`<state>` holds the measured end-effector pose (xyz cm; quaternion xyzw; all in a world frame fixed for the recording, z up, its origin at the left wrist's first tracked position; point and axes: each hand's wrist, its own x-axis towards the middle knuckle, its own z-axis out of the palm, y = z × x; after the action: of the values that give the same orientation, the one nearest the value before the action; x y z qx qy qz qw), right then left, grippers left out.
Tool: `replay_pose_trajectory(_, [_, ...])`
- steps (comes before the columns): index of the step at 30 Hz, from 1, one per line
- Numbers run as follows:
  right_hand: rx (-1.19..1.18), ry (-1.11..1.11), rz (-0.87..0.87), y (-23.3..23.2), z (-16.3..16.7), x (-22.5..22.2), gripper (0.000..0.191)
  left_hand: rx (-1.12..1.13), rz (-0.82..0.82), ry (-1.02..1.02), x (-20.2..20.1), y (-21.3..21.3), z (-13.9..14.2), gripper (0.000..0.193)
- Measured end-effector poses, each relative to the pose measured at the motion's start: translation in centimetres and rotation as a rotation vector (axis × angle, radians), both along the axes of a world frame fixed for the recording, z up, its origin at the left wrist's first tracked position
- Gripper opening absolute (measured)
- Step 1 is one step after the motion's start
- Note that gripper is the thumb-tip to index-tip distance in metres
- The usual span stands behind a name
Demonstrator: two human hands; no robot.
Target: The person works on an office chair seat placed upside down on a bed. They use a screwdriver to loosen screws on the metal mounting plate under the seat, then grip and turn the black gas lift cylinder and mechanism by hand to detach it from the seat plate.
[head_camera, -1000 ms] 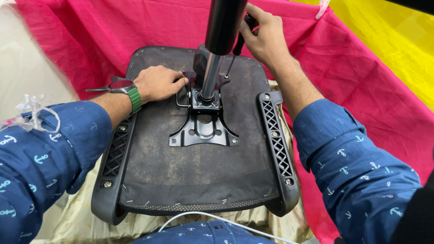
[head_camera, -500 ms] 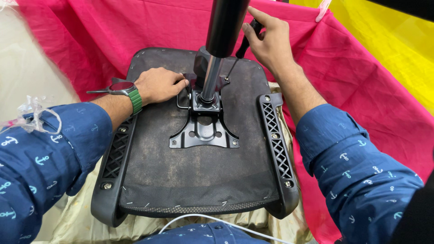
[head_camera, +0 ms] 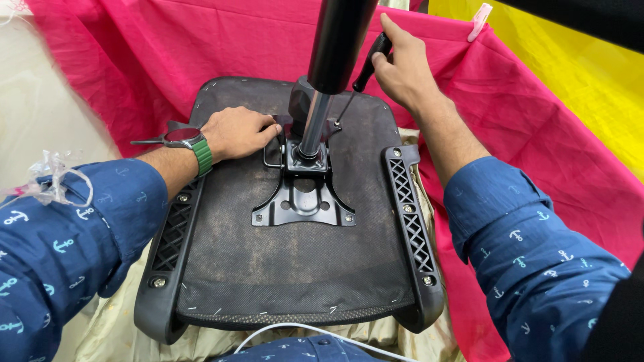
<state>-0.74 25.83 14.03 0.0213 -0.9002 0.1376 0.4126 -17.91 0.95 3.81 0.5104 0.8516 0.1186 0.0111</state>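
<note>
An upturned office chair seat [head_camera: 288, 268] lies in front of me, its dark fabric underside facing up. A black metal mounting plate [head_camera: 302, 201] is bolted at its middle, and a gas lift cylinder [head_camera: 335, 60] rises from it. My left hand [head_camera: 238, 132] rests flat on the seat, its fingers touching the left side of the plate. My right hand [head_camera: 402, 67] grips the black handle of a screwdriver [head_camera: 359, 80], whose thin shaft slants down to a screw beside the cylinder's base.
Black plastic arm brackets [head_camera: 409, 208] run along both seat sides. Pink cloth [head_camera: 537, 134] lies under and behind the seat, with yellow cloth [head_camera: 570, 74] at the far right. A white cable [head_camera: 302, 332] curves along the near edge. A clear plastic scrap [head_camera: 54, 177] hangs at my left sleeve.
My right hand has moved slightly with the screwdriver handle. My left hand stays on the seat by the plate.
</note>
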Motion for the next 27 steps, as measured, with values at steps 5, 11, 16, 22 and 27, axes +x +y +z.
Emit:
replay_pose_trajectory(5, [0.013, 0.004, 0.062, -0.6, -0.2, -0.1, 0.044, -0.022, 0.013, -0.017, 0.0, 0.0, 0.1, 0.048])
replay_pose_trajectory(11, [0.14, 0.105, -0.098, -0.2, -0.2, -0.7, 0.041, 0.001, 0.01, -0.028, 0.1, -0.1, 0.2, 0.047])
replay_pose_trajectory(16, [-0.032, 0.089, 0.028, 0.6, -0.8, -0.7, 0.041, 0.008, 0.003, -0.024, 0.1, 0.0, 0.1, 0.047])
replay_pose_trajectory(22, [0.036, 0.108, -0.1, 0.6, -1.1, -0.5, 0.032, 0.007, 0.007, -0.017, 0.0, -0.1, 0.1, 0.047])
replay_pose_trajectory(27, [-0.055, 0.114, -0.001, 1.4, -1.9, -0.1, 0.036, 0.002, -0.008, -0.005, 0.0, -0.1, 0.0, 0.047])
